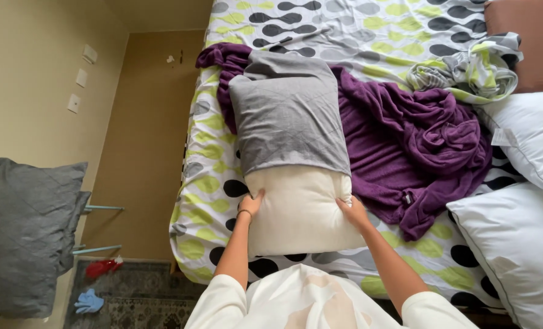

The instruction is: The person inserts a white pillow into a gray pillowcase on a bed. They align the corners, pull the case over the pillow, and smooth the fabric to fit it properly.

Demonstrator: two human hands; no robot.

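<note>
A cream pillow (297,210) lies on the bed, its far half covered by a grey pillowcase (289,116). My left hand (251,204) presses the pillow's left side just below the case's open edge. My right hand (353,211) holds the pillow's right side at the same height. Both hands touch the bare cream part, fingers curled against it.
The bed has a spotted grey, green and black sheet (369,30). A purple blanket (417,140) lies crumpled right of the pillow. Two white pillows (521,244) and a bunched patterned case (466,70) sit at the right. A grey pillow (24,234) stands by the left wall.
</note>
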